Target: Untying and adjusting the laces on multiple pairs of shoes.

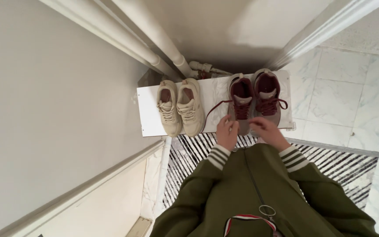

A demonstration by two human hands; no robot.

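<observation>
A white board lies on the floor against the wall with two pairs of shoes on it. The beige pair stands at the left. At the right is a grey pair with dark red lining and laces: its left shoe and its right shoe. My left hand is at the toe of the left grey shoe, fingers curled near a loose dark red lace. My right hand rests at the toes of the grey pair. Both arms wear olive sleeves with striped cuffs.
White pipes run along the wall down to behind the shoes. A black-and-white striped mat lies under my feet. Marble floor tiles spread to the right. A wall and baseboard close the left side.
</observation>
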